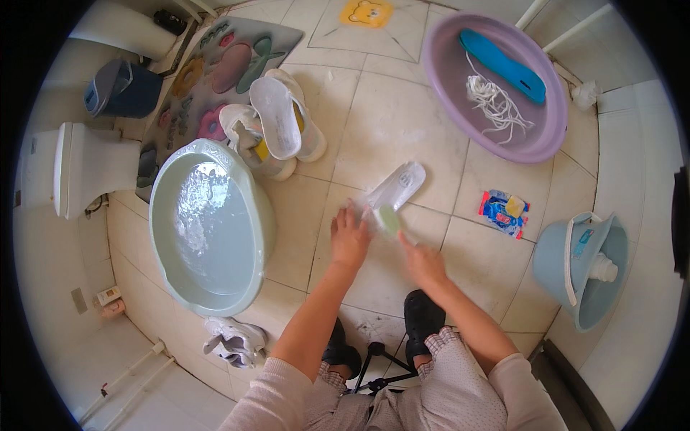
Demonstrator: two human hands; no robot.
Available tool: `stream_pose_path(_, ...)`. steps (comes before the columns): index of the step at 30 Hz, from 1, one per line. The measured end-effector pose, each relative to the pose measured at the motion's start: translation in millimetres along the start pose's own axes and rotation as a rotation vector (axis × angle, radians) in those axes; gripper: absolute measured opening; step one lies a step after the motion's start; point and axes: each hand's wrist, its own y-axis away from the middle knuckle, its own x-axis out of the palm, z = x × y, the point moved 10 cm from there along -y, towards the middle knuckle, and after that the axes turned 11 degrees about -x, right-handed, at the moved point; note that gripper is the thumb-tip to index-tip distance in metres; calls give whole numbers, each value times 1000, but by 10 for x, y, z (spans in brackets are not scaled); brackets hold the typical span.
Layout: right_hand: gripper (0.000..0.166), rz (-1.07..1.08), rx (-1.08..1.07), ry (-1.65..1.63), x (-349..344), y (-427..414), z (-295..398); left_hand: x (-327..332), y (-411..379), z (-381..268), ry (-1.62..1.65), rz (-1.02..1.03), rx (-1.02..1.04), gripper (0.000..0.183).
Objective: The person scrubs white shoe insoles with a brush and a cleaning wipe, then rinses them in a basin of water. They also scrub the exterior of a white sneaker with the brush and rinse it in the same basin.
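A white shoe insole [404, 182] lies on the floor tiles in front of me. My left hand [350, 233] is at its near end, fingers touching or pressing that end; some blur hides the contact. A pale green brush [389, 220] is in my right hand [423, 259], its head over the insole's near end. To the right lies a blue and red soap wrapper [498, 214] with a yellowish piece of soap [515, 206] on it. A pair of white shoes [312, 140] stands at the upper left, with another white insole [276, 117] resting across them.
A pale green basin [267, 215] of water stands left. The purple basin [431, 59] holds a blue insole [501, 64] and white shoelaces [493, 102]. At right is a tipped blue bucket [555, 264]; lower left, another white shoe pair [234, 342]; upper left, a patterned mat [188, 108].
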Motion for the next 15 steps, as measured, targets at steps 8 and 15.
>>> stream_pose_path(8, 48, -363, 101, -143, -771, -170, -448, 231, -99, 235, 260, 263, -420, 63)
stream_pose_path(15, 43, -437, 113, -463, -863, -48, -272, 164, -119, 515, 1009, 400, -528, 35)
